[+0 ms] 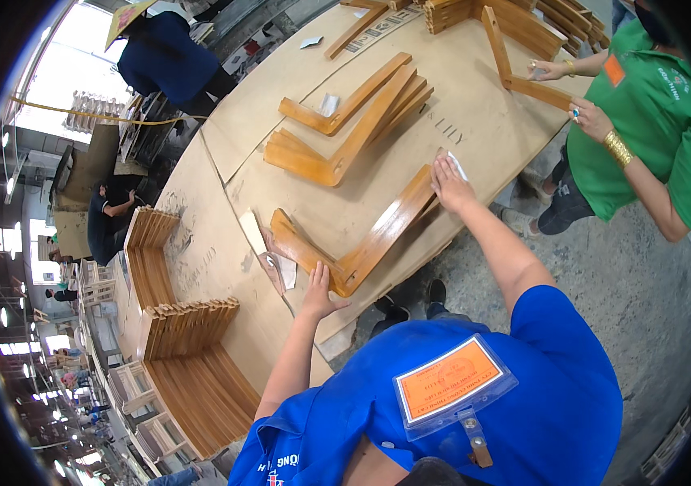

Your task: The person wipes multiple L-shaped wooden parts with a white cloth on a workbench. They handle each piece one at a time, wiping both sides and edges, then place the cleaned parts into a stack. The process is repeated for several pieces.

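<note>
In front of me an L-shaped, varnished wooden piece lies on the table, its corner toward me. My left hand rests near that corner, fingers stretched out against the wood and thumb apart. At the far end of the long arm, my right hand is closed over a pale folded sheet and presses against the wood. Most of the sheet is hidden under the fingers. Beyond lie more L-shaped pieces, several stacked together, with a small grey sheet beside them.
Cardboard covers the table. Stacked wooden pieces stand at the left. A white scrap lies near my left hand. Across at the right, a person in green holds another L-shaped piece. More people are behind.
</note>
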A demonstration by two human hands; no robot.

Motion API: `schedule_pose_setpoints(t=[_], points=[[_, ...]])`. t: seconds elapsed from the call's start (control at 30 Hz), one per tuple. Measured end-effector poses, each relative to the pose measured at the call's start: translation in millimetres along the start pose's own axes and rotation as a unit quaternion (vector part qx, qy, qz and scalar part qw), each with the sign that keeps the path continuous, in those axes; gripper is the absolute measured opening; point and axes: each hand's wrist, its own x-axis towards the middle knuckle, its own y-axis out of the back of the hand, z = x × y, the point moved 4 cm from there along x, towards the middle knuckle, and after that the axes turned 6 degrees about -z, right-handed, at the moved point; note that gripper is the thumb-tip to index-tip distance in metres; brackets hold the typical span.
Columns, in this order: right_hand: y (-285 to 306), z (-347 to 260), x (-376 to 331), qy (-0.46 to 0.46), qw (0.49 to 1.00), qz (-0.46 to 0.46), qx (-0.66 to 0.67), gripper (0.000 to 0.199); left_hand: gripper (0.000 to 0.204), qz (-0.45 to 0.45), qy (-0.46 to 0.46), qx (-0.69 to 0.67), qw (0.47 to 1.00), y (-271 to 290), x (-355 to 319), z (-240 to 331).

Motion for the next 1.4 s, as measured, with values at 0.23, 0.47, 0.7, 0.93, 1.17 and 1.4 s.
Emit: schedule_pose_setpoints(t=[0.23,0.47,0.7,0.93,1.17,1.4], points=[[-24,-61,-45,0.132,0.986,-0.092,-0.04,0.066,0.129,-0.017,0.005,-0.002,1.0,1,1,-1],[-11,2,-15,0.031,0.997,-0.03,-0.067,0.062,0.128,-0.018,0.0,0.002,1.0,-1,1,-2],[-77,-193,-145,0.396,0.917,-0.043,0.03,0.052,0.128,-0.021,0.012,0.019,1.0,0,0,1],[-37,-141,-107,0.283,0.953,-0.091,-0.059,0.061,0.115,-0.013,0.021,0.003,1.0,3,-4,6],[-87,-219,-158,0.426,0.891,-0.157,0.006,0.058,0.108,-0.019,0.039,0.007,0.999,1,-1,4],[-86,-203,-151,0.357,0.918,-0.164,-0.057,0.057,0.104,-0.018,0.034,-0.008,0.999,-1,-2,1]])
